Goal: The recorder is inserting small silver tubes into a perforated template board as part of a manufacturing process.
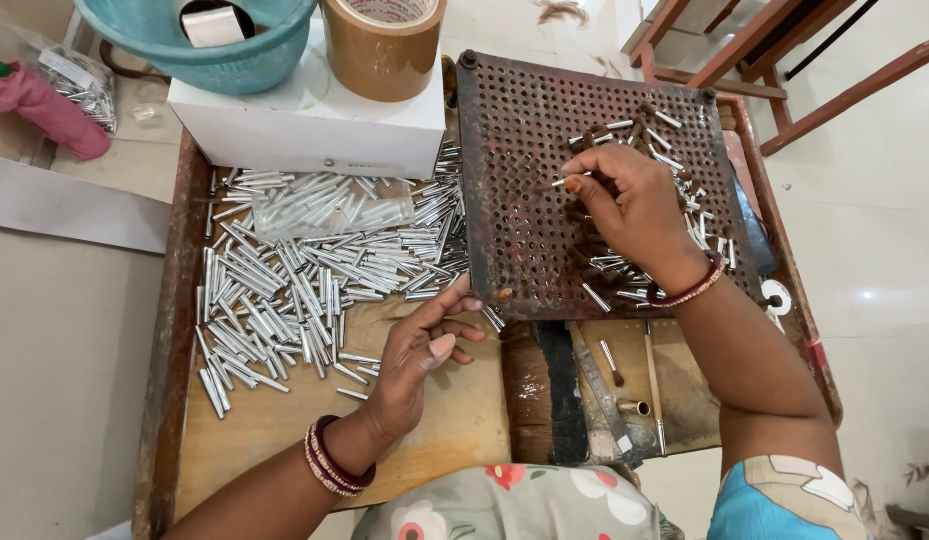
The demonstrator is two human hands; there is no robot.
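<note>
Left hand (416, 352) sits nearest, palm up on the wooden bench (454, 420), fingers loosely curled, grip apart and holding nothing I can make out; fingertips just touch the right edge of the pile of silver tubes (304, 280) that spreads away to its left and beyond. Tubes lie flat, long axes mostly diagonal, no common direction. Further out, right hand (629, 205) hovers over the rusty perforated plate (514, 170), thumb and forefinger pinched on one small silver tube (561, 182), its long axis roughly level, tip pointing left over the holes. More loose tubes are scattered on the plate under and beyond that hand. So the plate is right-hand side, the stock pile is left-hand side. Far edge: white box (314, 125), teal basket (199, 45), brown tape roll (382, 45).
</note>
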